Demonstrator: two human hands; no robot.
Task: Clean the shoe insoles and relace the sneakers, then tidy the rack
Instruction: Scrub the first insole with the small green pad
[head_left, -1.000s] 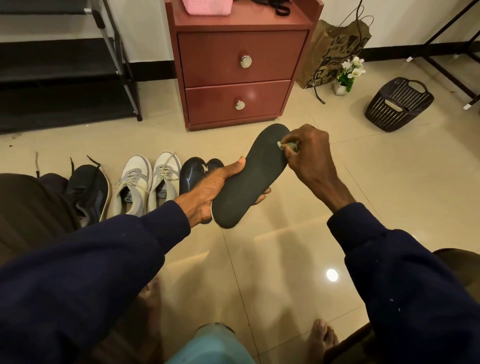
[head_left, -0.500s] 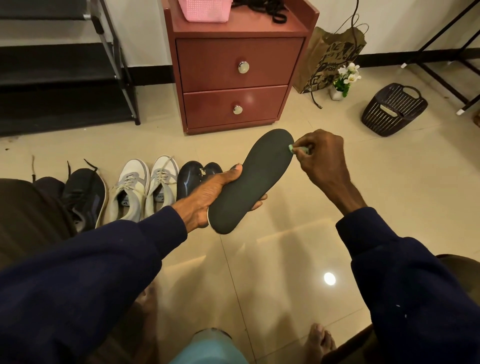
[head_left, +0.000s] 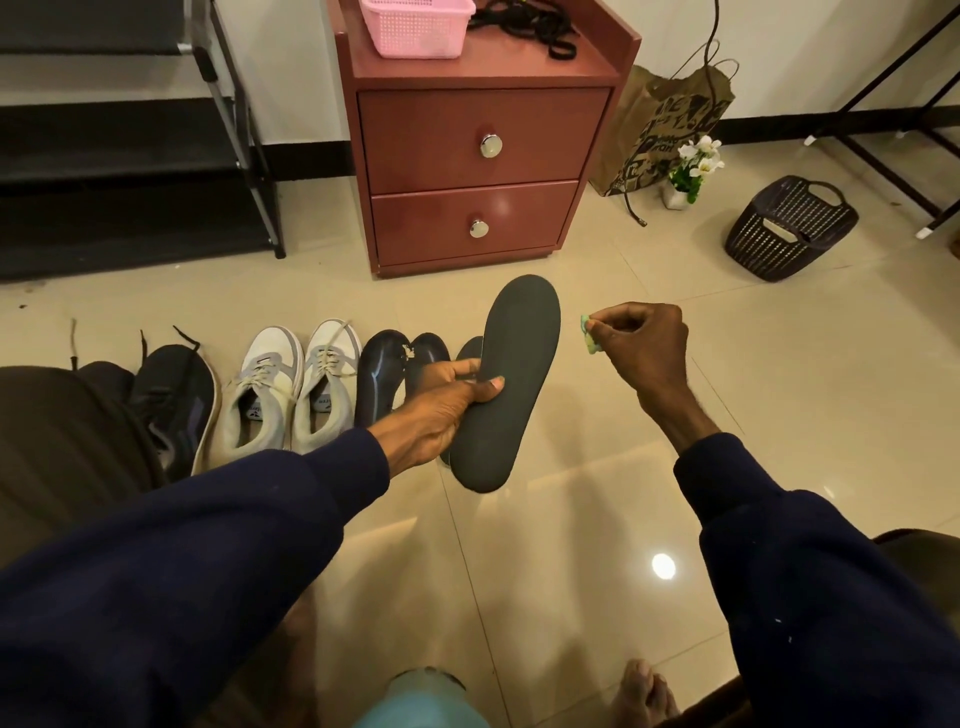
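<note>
The right hand (head_left: 644, 353) pinches a small green wipe (head_left: 589, 335), held just off the right edge of the insole (head_left: 511, 384), near it but not touching. The dark insole lies to that hand's left, above the floor. Its long axis runs near to far, with the far end leaning slightly right, level with the wipe. The left hand (head_left: 441, 410) grips it at mid-length from the left. Another pass, I judge, needs only a short leftward reach toward the far end.
</note>
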